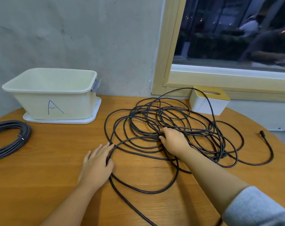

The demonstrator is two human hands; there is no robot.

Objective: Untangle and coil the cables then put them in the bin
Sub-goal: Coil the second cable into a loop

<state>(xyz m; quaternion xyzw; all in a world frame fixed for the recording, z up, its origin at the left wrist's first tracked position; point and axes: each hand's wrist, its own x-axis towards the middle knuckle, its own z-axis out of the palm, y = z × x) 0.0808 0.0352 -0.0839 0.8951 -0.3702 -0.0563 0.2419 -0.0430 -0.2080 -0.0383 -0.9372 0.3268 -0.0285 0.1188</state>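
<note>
Far out to the left of the left hand [97, 162] a coiled cable [11, 137] lies flat on the wooden table [57, 160], and beyond that hand stands the cream bin [53, 93] marked "A", on a white tray [94, 118]. The left hand lies flat, fingers straight, thumb touching a strand. Just to its right sprawls the tangled black cable [154, 121]; the right hand [174, 141] reaches into its middle, fingers curled round several strands. Beyond it sits a white tissue box [208, 101].
</note>
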